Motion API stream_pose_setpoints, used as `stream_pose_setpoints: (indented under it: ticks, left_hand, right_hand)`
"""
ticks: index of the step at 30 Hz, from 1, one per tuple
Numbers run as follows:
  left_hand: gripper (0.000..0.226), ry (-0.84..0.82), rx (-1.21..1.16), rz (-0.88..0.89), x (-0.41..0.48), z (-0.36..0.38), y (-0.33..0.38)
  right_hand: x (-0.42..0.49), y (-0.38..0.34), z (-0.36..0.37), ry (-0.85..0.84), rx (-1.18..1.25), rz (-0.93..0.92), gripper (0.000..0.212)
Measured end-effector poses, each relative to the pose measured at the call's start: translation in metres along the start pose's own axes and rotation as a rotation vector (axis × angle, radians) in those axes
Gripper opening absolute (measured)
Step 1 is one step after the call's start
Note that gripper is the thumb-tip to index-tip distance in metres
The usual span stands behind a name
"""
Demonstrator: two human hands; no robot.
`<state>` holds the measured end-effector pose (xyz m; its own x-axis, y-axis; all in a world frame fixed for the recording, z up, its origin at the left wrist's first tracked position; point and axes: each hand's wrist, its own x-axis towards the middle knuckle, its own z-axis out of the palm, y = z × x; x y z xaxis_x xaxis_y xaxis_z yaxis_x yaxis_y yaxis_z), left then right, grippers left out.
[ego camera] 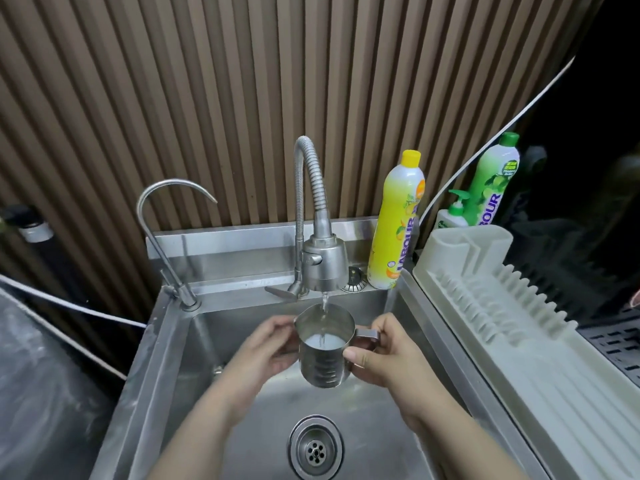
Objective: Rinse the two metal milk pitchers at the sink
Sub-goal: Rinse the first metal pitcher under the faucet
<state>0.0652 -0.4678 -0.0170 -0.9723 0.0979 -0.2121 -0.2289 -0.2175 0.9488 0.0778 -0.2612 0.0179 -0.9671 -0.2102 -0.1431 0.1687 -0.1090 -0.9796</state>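
Pitcher under running faucet, gripped by left hand and right hand.

A single metal milk pitcher is in view; a second cannot be seen. It is brushed stainless steel, wider at the base than at the rim, with faint embossed rings around its lower body. It stands nearly upright, tipped slightly toward the camera, held above the stainless sink basin, nearer the sink's back edge than the drain. Its flat strap handle points right. A thin stream of water falls into its open mouth, and cloudy, milky water pools inside at the bottom.
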Motion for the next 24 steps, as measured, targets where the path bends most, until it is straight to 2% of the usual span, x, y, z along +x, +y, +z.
stream_pose_setpoints:
  ticks: [2,5,6,11,16,20,24]
  left_hand:
    - [0.026,-0.02,0.046,0.032,-0.02,0.005,0.003]
    - [0.06,0.002,0.097,0.086,-0.04,0.015,0.004]
    - [0.061,0.03,0.105,0.107,-0.043,0.02,0.002]
    - [0.039,0.172,0.105,0.167,-0.047,0.041,0.003]
    - [0.059,0.192,0.091,0.174,-0.051,0.046,0.008]
    - [0.05,0.209,0.067,0.207,-0.05,0.049,0.008]
    - [0.063,0.21,0.063,0.254,-0.051,0.046,0.014]
  right_hand:
    - [0.002,-0.002,-0.004,-0.032,-0.006,0.004,0.04]
    - [0.006,-0.006,-0.007,-0.083,-0.014,0.014,0.039]
    - [0.007,-0.007,-0.008,-0.097,-0.016,0.017,0.039]
    - [0.01,-0.012,-0.013,-0.137,-0.019,0.034,0.036]
    - [0.012,-0.019,-0.016,-0.183,0.003,0.021,0.035]
    - [0.012,-0.021,-0.013,-0.203,0.036,0.002,0.033]
    - [0.013,-0.025,-0.01,-0.212,0.068,-0.044,0.032]
